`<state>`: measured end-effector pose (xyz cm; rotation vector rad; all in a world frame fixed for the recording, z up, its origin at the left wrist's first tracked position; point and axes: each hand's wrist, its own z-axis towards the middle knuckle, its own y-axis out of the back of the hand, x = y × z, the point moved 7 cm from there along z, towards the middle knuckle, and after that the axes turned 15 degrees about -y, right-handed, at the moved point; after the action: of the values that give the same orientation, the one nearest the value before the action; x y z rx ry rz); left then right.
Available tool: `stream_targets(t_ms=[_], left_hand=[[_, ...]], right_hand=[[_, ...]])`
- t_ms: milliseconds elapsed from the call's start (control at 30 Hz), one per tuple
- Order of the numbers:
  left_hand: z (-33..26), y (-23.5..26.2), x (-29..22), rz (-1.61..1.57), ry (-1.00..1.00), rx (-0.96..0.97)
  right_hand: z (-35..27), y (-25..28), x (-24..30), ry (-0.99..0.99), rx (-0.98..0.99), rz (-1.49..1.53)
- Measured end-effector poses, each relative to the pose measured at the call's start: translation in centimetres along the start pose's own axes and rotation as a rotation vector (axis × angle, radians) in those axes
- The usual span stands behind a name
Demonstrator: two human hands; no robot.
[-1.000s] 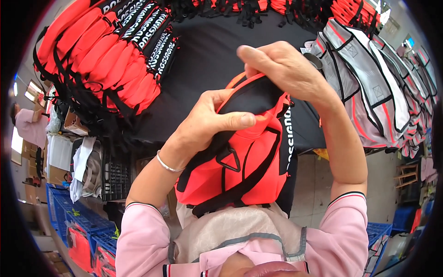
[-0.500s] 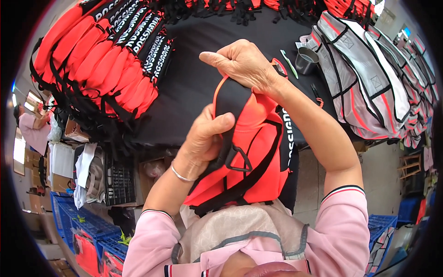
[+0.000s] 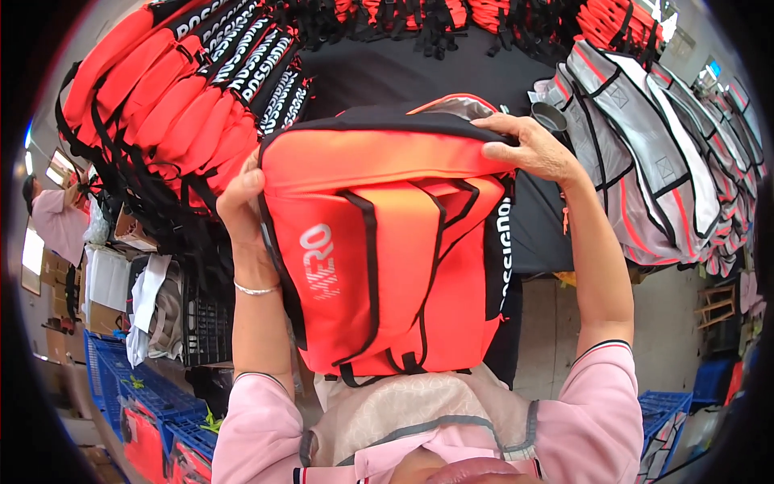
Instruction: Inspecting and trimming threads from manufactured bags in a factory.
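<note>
Head view: red bag (image 3: 403, 274) at near side of black table (image 3: 403, 77). Left hand (image 3: 244, 194) half-curled on bag's left edge, fingertips hidden; right hand (image 3: 536, 152) pinching far right corner. Risk imo: uneven pull twists floppy bag; swing far right clips grey cup (image 3: 550, 117).

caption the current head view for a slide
Bare left hand and right hand hold opposite sides of a black-trimmed red-orange fabric bag.

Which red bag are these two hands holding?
The red backpack in front, between the left hand and right hand; the other red bags are piled up.
</note>
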<state>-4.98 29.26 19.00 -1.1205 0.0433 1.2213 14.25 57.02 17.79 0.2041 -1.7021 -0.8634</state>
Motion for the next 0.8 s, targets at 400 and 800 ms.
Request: stream_targets(t_ms=[400, 800], left_hand=[[9.7, 11.2, -2.4, 0.424, -0.053, -0.251], [-1.0, 12.7, 12.5, 2.131, -0.232, 0.925]], right_hand=[[2.0, 8.1, 9.5, 0.184, -0.488, -0.225], [8.0, -9.6, -14.0, 0.014, -0.586, -0.515]])
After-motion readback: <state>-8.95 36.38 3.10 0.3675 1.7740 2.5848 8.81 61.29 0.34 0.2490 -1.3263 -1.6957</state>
